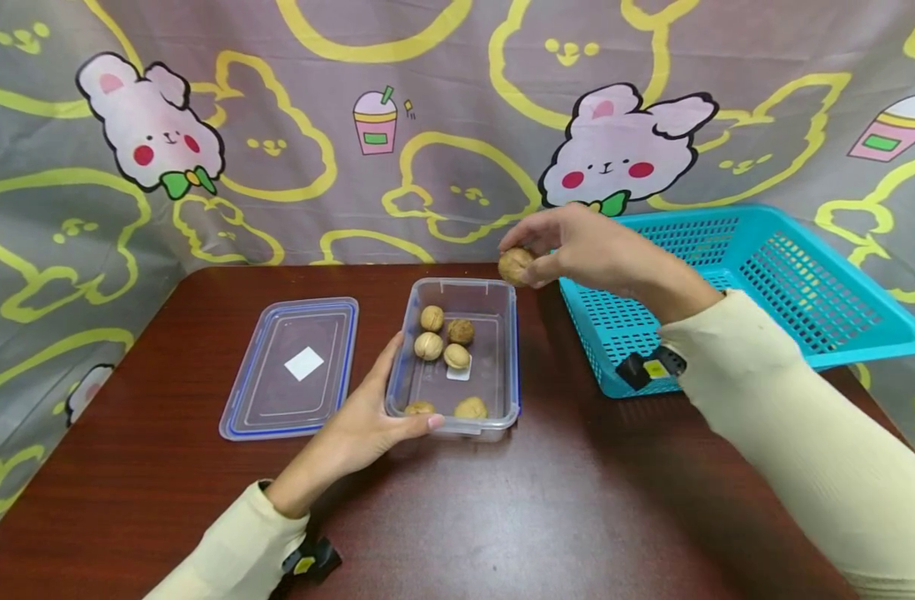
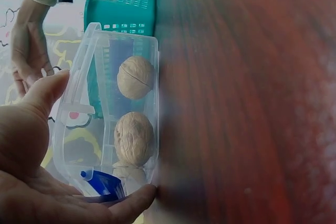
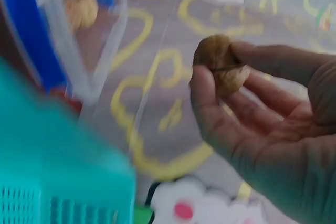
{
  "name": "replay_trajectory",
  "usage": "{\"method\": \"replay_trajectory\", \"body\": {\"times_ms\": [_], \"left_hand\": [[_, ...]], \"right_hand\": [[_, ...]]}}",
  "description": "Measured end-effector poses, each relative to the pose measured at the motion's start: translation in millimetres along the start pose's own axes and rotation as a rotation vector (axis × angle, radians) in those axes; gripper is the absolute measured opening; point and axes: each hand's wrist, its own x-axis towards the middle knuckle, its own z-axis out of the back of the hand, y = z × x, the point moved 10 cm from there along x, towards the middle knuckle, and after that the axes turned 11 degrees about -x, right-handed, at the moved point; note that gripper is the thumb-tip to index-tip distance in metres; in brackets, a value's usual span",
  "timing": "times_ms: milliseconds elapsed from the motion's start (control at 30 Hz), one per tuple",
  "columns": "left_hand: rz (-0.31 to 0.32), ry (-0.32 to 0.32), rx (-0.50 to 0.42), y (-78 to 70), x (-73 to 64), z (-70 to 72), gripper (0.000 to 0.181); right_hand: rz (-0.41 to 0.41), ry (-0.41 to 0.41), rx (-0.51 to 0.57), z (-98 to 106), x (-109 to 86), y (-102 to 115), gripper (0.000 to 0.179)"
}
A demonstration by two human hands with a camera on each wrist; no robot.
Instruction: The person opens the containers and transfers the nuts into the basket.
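My right hand [image 1: 588,246] pinches a walnut [image 1: 514,266] between thumb and fingers, above the table near the container's far right corner. The right wrist view shows that walnut [image 3: 218,61] up close at the fingertips. My left hand [image 1: 367,421] grips the near left corner of a clear plastic container [image 1: 517,358]. In the left wrist view its thumb [image 2: 47,93] lies at the container's rim and the fingers reach round the side. Several walnuts [image 1: 428,346] lie inside the container, some in the middle left and others by the near wall.
A clear lid [image 1: 288,329] with a blue seal and a white label lies left of the container. At right stands a turquoise perforated basket [image 1: 772,225]. Behind the dark wooden table [image 1: 457,517] hangs a patterned cloth [image 1: 457,92].
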Motion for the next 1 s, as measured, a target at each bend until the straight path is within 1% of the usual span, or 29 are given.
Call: {"method": "replay_trajectory", "body": {"times_ms": [100, 200, 300, 400, 567, 633, 700, 833, 1000], "left_hand": [[0.003, 0.004, -0.010, 0.6, 0.2, -0.3, 0.120], [0.001, 0.006, -0.012, 1.2, 0.4, -0.5, 0.120], [-0.004, 0.005, -0.011, 0.7, 0.7, -0.5, 0.119], [-0.002, 0.004, -0.007, 0.9, 0.7, -0.2, 0.119], [0.007, 0.002, -0.002, 1.3, 0.0, 0.2, 0.120], [0.002, 0.004, -0.005, 0.8, -0.2, 0.0, 0.120], [-0.001, 0.005, -0.005, 0.7, -0.1, 0.0, 0.119], [-0.006, 0.011, -0.004, 1.0, 0.7, -1.0, 0.119], [-0.003, 0.010, -0.002, 1.7, 0.8, -1.1, 0.120]], "right_hand": [[-0.037, 0.005, 0.045, 16, 2.1, -25, 0.037], [-0.051, 0.002, 0.081, 29, 5.2, -50, 0.039], [-0.057, 0.004, 0.092, 38, 8.5, -74, 0.041], [-0.056, 0.017, 0.103, 45, 11.3, -93, 0.042], [-0.053, 0.031, 0.213, 52, 15.1, -121, 0.039], [-0.060, 0.036, 0.237, 52, 17.2, -131, 0.038], [-0.080, 0.051, 0.233, 49, 19.6, -142, 0.039], [-0.139, 0.115, 0.222, 35, 24.0, -162, 0.044], [-0.167, 0.180, 0.152, 19, 28.3, -178, 0.046]]}}
